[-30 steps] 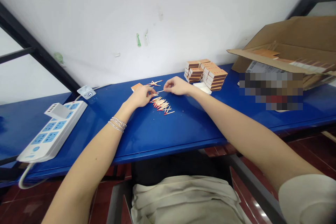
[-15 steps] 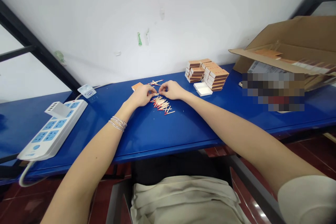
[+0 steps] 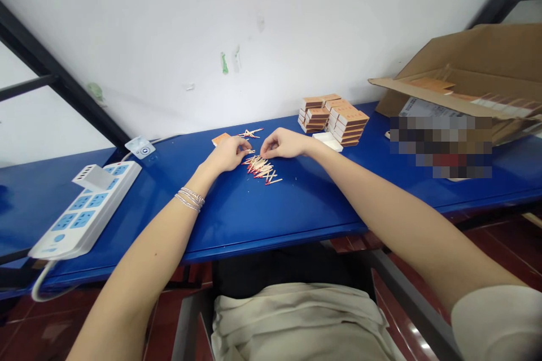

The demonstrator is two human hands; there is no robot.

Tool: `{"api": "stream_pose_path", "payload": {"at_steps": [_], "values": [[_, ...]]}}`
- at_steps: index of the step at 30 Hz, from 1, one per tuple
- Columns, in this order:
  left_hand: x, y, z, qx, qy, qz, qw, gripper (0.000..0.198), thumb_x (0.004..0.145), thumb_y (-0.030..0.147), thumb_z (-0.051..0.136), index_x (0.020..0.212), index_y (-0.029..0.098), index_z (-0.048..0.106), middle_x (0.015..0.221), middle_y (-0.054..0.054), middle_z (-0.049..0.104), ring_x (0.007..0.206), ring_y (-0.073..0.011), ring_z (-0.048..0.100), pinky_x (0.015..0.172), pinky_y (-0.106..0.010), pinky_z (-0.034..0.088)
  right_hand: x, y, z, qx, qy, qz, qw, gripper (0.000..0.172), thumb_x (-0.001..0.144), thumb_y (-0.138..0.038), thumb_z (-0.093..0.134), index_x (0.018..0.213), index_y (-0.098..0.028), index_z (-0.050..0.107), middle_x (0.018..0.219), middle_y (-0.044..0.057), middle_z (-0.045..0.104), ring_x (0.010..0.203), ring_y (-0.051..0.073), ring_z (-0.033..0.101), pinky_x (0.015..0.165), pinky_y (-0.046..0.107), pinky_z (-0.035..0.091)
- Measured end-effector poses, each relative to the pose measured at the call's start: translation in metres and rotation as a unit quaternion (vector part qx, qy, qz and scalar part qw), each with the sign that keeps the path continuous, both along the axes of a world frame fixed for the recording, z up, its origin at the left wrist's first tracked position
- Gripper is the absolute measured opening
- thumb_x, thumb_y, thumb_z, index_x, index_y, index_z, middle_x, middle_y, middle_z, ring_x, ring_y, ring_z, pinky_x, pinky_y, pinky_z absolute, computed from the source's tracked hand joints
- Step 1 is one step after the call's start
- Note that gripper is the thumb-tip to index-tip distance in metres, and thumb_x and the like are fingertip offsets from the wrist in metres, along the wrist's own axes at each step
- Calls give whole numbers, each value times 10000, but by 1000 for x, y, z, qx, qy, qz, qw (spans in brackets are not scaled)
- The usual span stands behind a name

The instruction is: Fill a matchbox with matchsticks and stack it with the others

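A loose pile of red-tipped matches [image 3: 261,167] lies on the blue table. Just left of it, my left hand [image 3: 229,153] is closed, with a few matchsticks [image 3: 251,152] poking out from its fingertips. My right hand [image 3: 283,144] pinches down at the pile's upper edge; whether a match is between its fingertips is too small to see. Beyond the hands is a smaller group of matches [image 3: 251,133]. An orange matchbox piece [image 3: 221,139] lies partly behind my left hand. Behind my right wrist sits a white matchbox tray [image 3: 328,141], partly covered.
Stacked matchboxes [image 3: 348,118] stand at the back right near the wall. Farther right is an open cardboard box [image 3: 461,67] with more matchboxes, beside a blurred-out patch. A white power strip [image 3: 87,208] with a plugged-in adapter occupies the left side.
My right hand has moved slightly right and down, away from my left fingertips to the pile's upper edge. It now covers more of the white tray. My left hand has stayed put.
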State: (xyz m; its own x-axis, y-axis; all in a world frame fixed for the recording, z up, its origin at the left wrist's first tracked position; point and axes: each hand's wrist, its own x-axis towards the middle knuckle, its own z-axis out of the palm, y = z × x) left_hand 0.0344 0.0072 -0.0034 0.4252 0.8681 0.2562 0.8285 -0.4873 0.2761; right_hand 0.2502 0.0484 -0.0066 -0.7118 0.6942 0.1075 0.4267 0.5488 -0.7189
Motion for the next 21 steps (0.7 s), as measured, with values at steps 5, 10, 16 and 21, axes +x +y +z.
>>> {"api": "stream_pose_path", "payload": {"at_steps": [5, 10, 16, 21], "values": [[2, -1, -1, -6, -7, 3, 1000, 184, 815, 189, 561, 927, 168, 706, 889, -53, 725, 758, -175, 634, 746, -302, 488, -13, 1, -9, 63, 8, -79, 995, 199, 737, -250, 665, 869, -133, 758, 767, 30, 709, 644, 106, 568, 621, 213, 413], [2, 0, -3, 3, -9, -5, 1000, 189, 822, 201, 561, 935, 162, 707, 888, -59, 721, 759, -181, 628, 760, -309, 484, -25, 3, -18, 140, -34, -118, 982, 187, 773, -200, 614, 895, -173, 753, 833, 22, 728, 696, 118, 588, 665, 222, 399], [1, 1, -4, 0, -8, 6, 1000, 176, 821, 192, 565, 932, 173, 700, 907, -49, 726, 766, -174, 629, 740, -294, 480, -34, -5, -16, 148, -66, -130, 978, 182, 797, -153, 568, 893, -188, 718, 897, 27, 731, 799, 159, 615, 770, 267, 412], [0, 1, -2, -8, -17, 14, 1000, 166, 818, 166, 567, 922, 175, 696, 914, -47, 727, 724, -161, 617, 719, -293, 477, -19, 5, -9, 131, -101, -185, 969, 177, 773, -107, 572, 870, -164, 707, 894, 70, 719, 810, 195, 615, 775, 299, 433]]}}
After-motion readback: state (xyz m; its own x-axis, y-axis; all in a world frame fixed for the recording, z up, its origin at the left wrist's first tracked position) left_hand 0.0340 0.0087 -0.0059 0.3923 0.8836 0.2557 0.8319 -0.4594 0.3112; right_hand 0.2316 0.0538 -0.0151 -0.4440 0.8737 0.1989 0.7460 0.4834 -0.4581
